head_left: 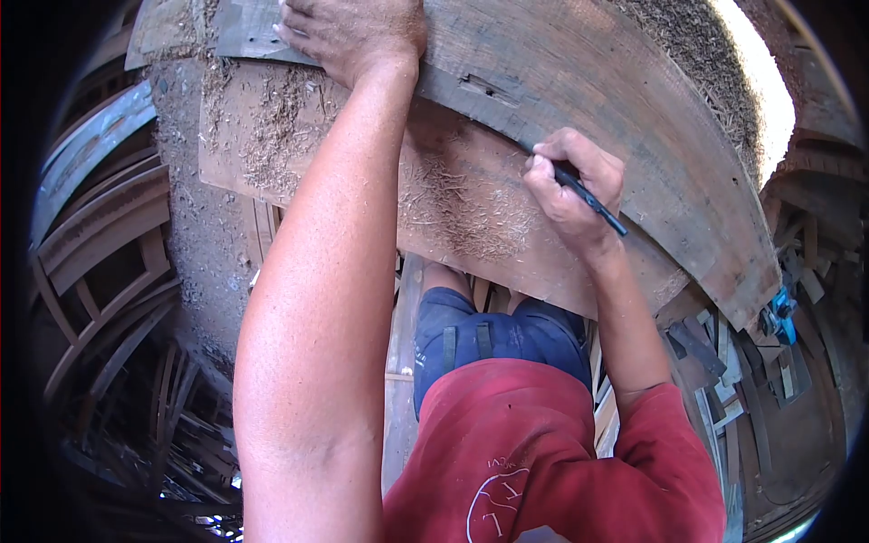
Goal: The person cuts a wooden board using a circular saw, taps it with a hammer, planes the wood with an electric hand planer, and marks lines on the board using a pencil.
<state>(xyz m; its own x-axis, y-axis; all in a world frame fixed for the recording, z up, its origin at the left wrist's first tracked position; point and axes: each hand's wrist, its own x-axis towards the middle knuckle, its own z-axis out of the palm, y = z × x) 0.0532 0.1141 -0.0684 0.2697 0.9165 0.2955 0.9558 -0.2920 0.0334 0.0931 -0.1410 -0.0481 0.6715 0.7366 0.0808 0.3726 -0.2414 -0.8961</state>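
Note:
My left hand [353, 34] lies flat on the upper side of a curved wooden template board [579, 81], its fingers stretched out to the left. A black pen [593, 201] sits in my right hand [579, 181], pinched between thumb and fingers. Its tip is at the lower edge of the curved board, where that board overlaps a flat brown wooden board [516, 262]. A small slot [489, 90] shows in the curved board between my hands.
Wood shavings [471, 217] are scattered over the brown board. Curved wooden pieces [109, 217] are stacked on the left. A blue object [780, 317], its kind unclear, is by the curved board's right end. Offcuts [724, 389] lie at the lower right.

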